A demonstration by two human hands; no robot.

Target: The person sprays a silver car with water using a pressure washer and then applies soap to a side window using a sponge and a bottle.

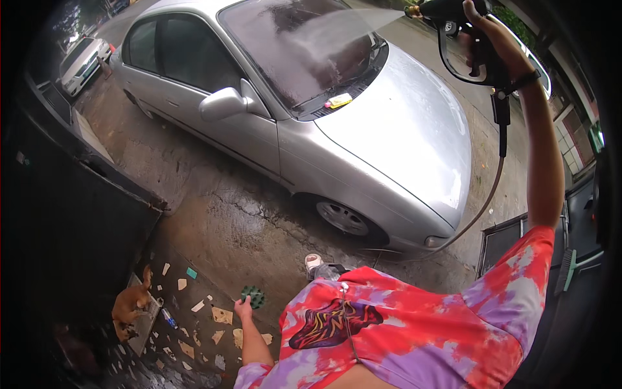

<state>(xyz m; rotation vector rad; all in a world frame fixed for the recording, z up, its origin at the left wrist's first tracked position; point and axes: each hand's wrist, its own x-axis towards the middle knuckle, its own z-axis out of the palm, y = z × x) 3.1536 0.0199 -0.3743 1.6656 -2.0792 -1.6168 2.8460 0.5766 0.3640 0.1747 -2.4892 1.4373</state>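
My right hand (500,44), raised at the upper right, is closed around the black grip of a pressure washer spray gun (449,44). White spray fans from its brass nozzle over the windshield (296,53) of a silver sedan (388,131). From the gun a thin hose curves down past the front bumper. Low at the left, my left hand (244,309) pinches the edge of a round, dark green thing with a scalloped rim (253,296); its kind cannot be told. A small yellow bottle with a pink cap (340,100) lies at the base of the windshield.
A brown dog (130,309) is at the lower left, beside scattered cardboard scraps (222,315) and a blue-labelled plastic bottle (169,318). Dark metal gates (87,194) flank the wet concrete. A green broom (566,272) stands at the right. A white car (82,63) is parked farther back.
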